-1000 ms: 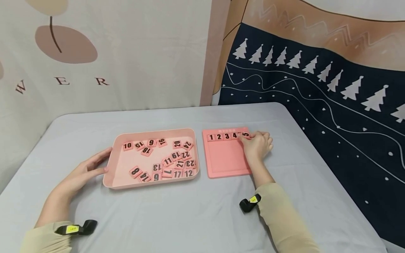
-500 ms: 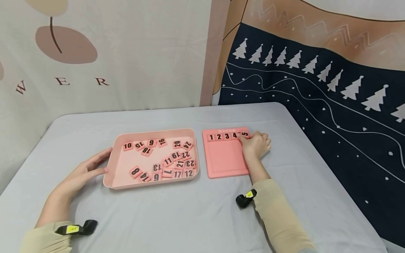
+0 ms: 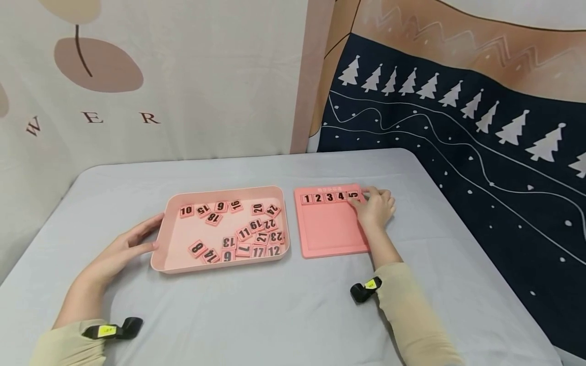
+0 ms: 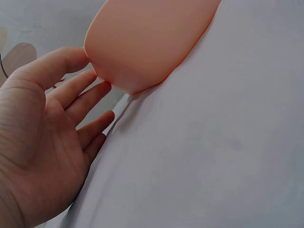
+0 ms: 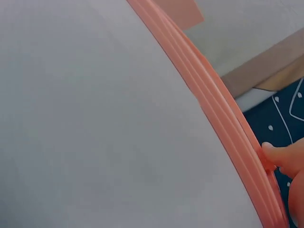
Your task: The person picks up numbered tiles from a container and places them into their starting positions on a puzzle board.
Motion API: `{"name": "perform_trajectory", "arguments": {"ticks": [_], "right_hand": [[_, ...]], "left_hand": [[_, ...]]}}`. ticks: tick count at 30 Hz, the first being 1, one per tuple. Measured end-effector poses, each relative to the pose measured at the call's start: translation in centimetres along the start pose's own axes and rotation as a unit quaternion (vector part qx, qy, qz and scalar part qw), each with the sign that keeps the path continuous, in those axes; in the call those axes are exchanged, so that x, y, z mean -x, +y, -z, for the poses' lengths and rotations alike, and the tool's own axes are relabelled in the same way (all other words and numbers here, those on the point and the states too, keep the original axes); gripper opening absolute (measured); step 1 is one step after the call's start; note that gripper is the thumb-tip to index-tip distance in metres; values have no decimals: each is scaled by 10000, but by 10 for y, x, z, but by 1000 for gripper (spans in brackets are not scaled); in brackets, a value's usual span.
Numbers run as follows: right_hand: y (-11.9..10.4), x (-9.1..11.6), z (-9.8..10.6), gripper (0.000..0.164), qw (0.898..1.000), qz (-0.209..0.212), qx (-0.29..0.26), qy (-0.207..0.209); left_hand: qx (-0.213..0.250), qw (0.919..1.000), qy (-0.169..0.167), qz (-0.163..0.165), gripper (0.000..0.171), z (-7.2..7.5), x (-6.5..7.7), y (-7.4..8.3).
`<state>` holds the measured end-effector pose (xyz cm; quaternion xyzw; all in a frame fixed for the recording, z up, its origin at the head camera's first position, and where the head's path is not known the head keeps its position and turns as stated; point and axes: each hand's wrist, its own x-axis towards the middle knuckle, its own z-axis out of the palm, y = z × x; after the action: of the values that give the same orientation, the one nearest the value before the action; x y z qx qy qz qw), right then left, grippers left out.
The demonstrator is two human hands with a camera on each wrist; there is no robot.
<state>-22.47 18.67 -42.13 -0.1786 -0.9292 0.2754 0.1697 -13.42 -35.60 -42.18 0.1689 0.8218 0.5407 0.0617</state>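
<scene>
In the head view, a pink tray (image 3: pixel 220 270) holds several loose number tiles. My left hand (image 3: pixel 112 254) rests its fingertips on the tray's left end, the fingers loosely bent; the left wrist view shows them against the tray's outer wall (image 4: pixel 142 42). To the right lies a pink square board (image 3: pixel 331 229) with tiles 1 to 4 upright in its top row. After them comes tile 5 (image 3: pixel 353 194), turned sideways. My right hand (image 3: pixel 376 208) pinches tile 5 at its right side, thumb on its lower edge. The right wrist view shows the thumb (image 5: pixel 280 154) at the board's rim.
A pale grey cloth covers the table (image 3: pixel 247 315). Behind it hangs a light printed curtain (image 3: pixel 220 81), with a dark blue tree-patterned cloth (image 3: pixel 458 152) along the right. The tray stands a short gap left of the board.
Tile 5 has moved left and down beside tile 4, and my right thumb has drawn back to its right side. My left hand stays at the tray.
</scene>
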Motion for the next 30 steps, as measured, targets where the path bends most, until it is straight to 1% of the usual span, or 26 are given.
{"name": "perform_trajectory", "arguments": {"ticks": [4,8,10,13,17,24,30], "right_hand": [[10,-7,7,53,9972,544,127,-496],[17,-14,13,53,9899,948,251,-1024],[19,-17,14,52,9868,1082,268,-1173],[19,-19,14,49,9841,1197,302,-1275],[21,-18,14,47,9858,1159,291,-1183],[19,-15,11,43,9927,988,97,-680],[16,-11,6,42,9964,766,5,-368]], "left_hand": [[-35,10000,-14,17,64,0,0,0],[-83,10000,21,31,64,1,0,-1],[-58,10000,56,45,64,1,-1,-1],[-11,10000,52,31,63,1,-1,-1],[9,10000,31,5,63,0,-2,0],[-53,10000,74,4,63,1,-3,2],[32,10000,48,-9,63,0,-1,2]]}}
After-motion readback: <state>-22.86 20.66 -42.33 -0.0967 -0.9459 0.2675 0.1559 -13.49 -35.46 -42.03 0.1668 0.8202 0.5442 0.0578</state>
